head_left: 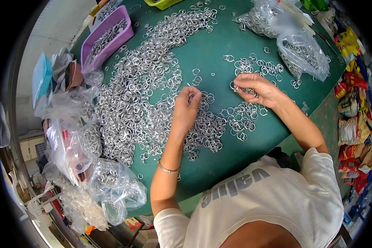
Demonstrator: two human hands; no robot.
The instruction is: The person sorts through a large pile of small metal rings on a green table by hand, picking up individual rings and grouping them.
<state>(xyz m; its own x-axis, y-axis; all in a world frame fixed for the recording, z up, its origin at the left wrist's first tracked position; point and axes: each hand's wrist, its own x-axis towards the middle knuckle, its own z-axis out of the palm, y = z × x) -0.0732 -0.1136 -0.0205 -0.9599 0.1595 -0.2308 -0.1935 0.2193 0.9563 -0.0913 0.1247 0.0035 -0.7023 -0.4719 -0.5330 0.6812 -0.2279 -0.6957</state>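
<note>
Small silver metal rings lie in a large heap [132,89] across the left and middle of the green table. At the heap's right edge, my left hand [186,108] is closed in a pinch, with a bit of a metal ring showing between thumb and fingers. My right hand [258,89] pinches a ring [232,85] at its fingertips, and more rings show under its curled fingers. Smaller groups of rings lie around the right hand: one beyond it [246,66] and one nearer to me [242,120]. A few loose rings [196,76] lie between the hands.
A purple bin [126,27] of metal pieces stands at the far left, near a yellow-green container [163,3]. Clear bags of rings sit at the far right [304,56] and along the left edge [115,188]. Colourful packages [351,124] line the floor beyond the table's right edge.
</note>
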